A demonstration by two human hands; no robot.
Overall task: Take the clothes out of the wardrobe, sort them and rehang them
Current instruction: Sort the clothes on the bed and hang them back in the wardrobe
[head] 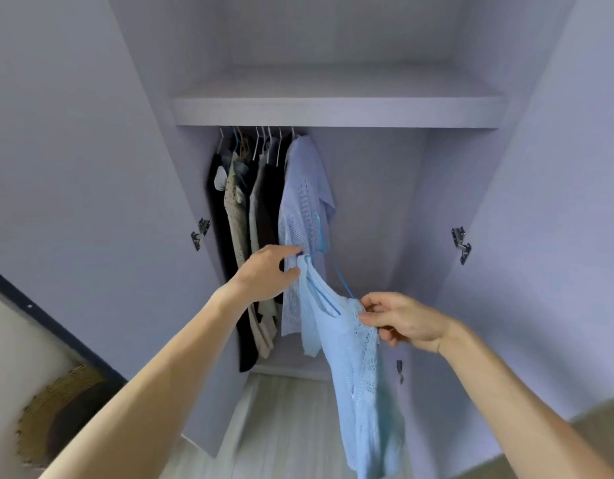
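1. Forearms, head view: both are bare and reach up from the lower corners toward the open wardrobe (367,202).
2. Floor (288,426): pale planks run up to the wardrobe's base. A wicker item (56,409) sits low at the left, against a light wall.
3. Doors: the left door (74,167) and right door (558,202) both stand swung wide, each with a metal hinge (200,233) on its inner edge.
4. Shelf (333,112): it spans the wardrobe near the top.
5. Hung clothes (243,209): dark, beige and dotted pieces are crowded at the left under the shelf, with the striped shirt (304,216) at the row's right end.
6. Top (354,357): this light blue knit is held in the air before the opening, right of the row, and trails down out of frame. A blue hanger (340,274) sits in its neck.
7. Left hand (267,271): it pinches one shoulder of the top between thumb and forefinger, just in front of the striped shirt.
8. Right hand (402,321): it pinches the other shoulder, fingers curled on the knit.
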